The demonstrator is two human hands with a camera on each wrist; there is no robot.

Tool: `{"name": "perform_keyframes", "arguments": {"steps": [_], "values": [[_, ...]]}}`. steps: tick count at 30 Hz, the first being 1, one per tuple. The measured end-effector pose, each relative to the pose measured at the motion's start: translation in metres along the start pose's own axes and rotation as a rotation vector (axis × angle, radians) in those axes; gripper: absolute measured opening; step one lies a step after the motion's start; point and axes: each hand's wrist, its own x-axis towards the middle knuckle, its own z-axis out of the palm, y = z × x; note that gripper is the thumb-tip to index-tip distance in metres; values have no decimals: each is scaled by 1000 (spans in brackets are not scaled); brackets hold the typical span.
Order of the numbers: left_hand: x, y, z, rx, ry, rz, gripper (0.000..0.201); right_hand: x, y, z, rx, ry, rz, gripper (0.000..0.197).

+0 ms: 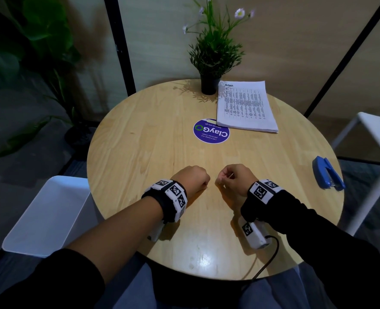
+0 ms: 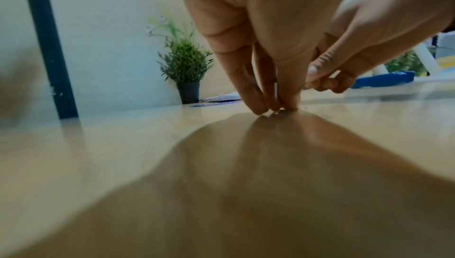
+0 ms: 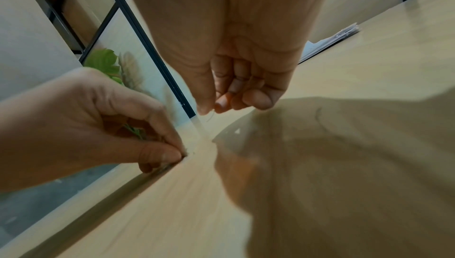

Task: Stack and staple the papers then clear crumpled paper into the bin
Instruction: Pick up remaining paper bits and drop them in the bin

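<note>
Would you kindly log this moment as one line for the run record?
papers: stacked by plant pot | stapler: untouched, table's right edge | left hand, right hand: fingers curled, pinching at bare table; pinched item unclear

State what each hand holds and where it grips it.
Left hand and right hand each seem to pinch something tiny between thumb and fingertips; too small to identify.

Left hand (image 1: pixel 190 178) curled, fingertips (image 2: pixel 261 106) pressed down; right hand (image 1: pixel 234 178) curled, fingertips pinched together

One round table (image 1: pixel 140 130) carries one stack of papers (image 1: pixel 244 108), one blue stapler (image 1: pixel 327 173), one potted plant (image 1: pixel 211 63) and one round sticker (image 1: pixel 210 133). Two hands show, the left hand (image 1: pixel 191 178) and the right hand (image 1: pixel 236 178)
</note>
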Motion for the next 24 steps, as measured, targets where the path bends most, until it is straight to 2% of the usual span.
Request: {"name": "perform_keyframes", "arguments": {"steps": [4,11,17,20,24], "values": [[2,7,-3,193,-73,54,27,0,-1,1,18,15,11,16],[1,12,-2,364,-56,162,31,-1,-1,0,32,20,14,12],[5,14,-2,311,-68,96,32,-3,-3,-2,63,19,53,17],[10,5,0,186,-95,3,33,-6,-8,-4,69,0,54,17],[1,-21,-7,-59,17,-80,23,-5,-19,-1,32,-10,-6,15]]}}
